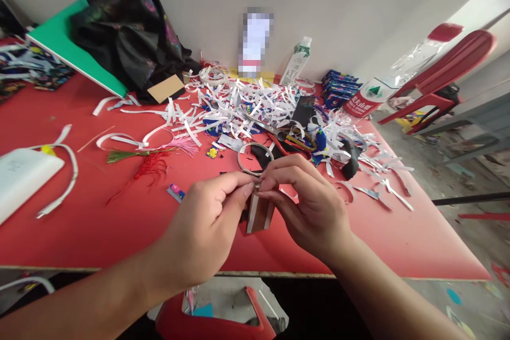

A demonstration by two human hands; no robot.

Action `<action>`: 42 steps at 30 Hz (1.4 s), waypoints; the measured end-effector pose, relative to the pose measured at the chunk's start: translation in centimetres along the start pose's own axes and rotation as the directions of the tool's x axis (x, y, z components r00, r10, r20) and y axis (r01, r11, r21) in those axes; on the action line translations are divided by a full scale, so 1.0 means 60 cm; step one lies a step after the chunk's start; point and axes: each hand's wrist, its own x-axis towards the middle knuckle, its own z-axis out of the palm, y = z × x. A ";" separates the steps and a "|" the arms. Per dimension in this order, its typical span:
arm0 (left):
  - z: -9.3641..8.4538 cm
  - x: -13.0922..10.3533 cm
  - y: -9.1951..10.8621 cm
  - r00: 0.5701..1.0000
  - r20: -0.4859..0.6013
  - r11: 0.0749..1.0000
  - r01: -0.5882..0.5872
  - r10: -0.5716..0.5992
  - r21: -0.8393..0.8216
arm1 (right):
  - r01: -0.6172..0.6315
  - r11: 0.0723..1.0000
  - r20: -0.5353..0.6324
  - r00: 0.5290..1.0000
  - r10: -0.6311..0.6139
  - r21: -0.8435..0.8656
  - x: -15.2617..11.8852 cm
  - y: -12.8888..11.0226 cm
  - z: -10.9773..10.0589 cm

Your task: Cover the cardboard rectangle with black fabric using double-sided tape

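My left hand [215, 218] and my right hand [308, 202] meet near the table's front edge, thumbs and fingertips pinched together. Between them they hold the upper end of a small brown piece with white strips [261, 212], which hangs below the fingertips. Fingers cover its top, and its exact kind does not show. A thin pale ring [240, 159], like a nearly used-up tape roll, is just beyond the fingertips. Black scraps lie around it. Behind are scissors [274, 130] with dark and red handles, partly among paper strips.
White paper strips [235, 101] cover the back of the red table [119, 223]. A phone [255, 42] leans on the wall beside a small bottle [297, 61]. A big clear bottle [382, 85] stands right. Tassels [153, 162] and a white power bank [27, 175] lie left.
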 end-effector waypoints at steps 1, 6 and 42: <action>0.001 0.002 0.000 1.000 0.004 0.999 0.008 -0.008 -0.042 | 0.005 1.000 -0.012 1.000 -0.005 0.010 0.000 0.001 0.001; 0.003 0.008 -0.002 1.000 -0.016 0.975 0.018 -0.022 -0.222 | 0.048 0.995 -0.112 0.993 -0.039 0.084 0.000 -0.002 0.006; 0.000 -0.008 -0.007 0.843 0.006 0.682 -0.439 0.538 0.585 | 0.077 0.994 -0.093 0.992 -0.084 -0.082 0.001 -0.028 0.000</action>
